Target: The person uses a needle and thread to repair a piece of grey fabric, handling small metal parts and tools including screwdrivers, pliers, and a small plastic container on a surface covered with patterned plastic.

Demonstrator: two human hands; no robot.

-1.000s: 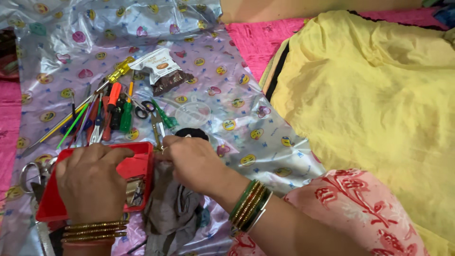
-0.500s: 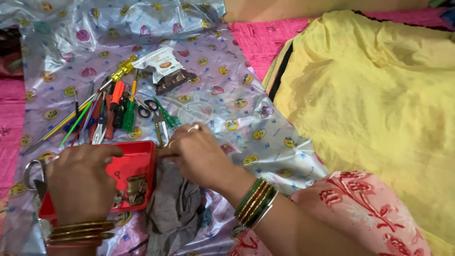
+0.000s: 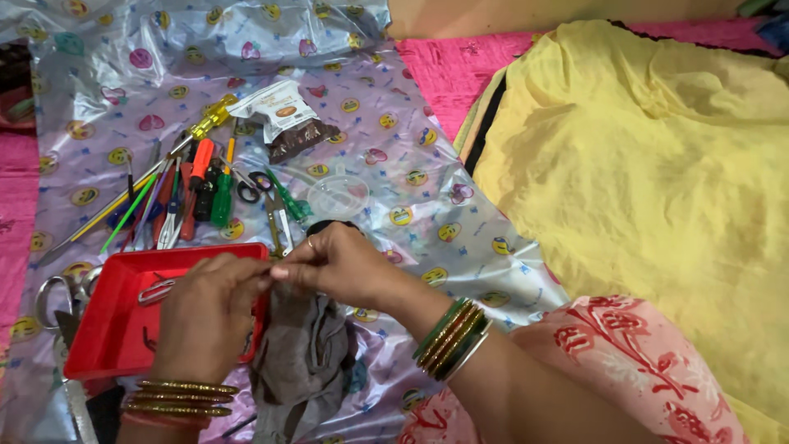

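Since a second ago, your left hand point(image 3: 209, 316) came off red tray point(image 3: 107, 329); both hands now pinch something tiny together above grey cloth point(image 3: 300, 362), right hand point(image 3: 341, 267) fingertip-closed. Fine work underway.

One red tray point(image 3: 107, 329), one yellow cloth point(image 3: 657, 164), one snack packet point(image 3: 283, 115) — two hands, left point(image 3: 205, 316) and right point(image 3: 345, 267).

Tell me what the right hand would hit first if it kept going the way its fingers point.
The right hand points leftward, its fingertips already meeting the left hand above the grey cloth. So the left hand's fingers come first, then probably the red tray beyond; depth is hard to judge.
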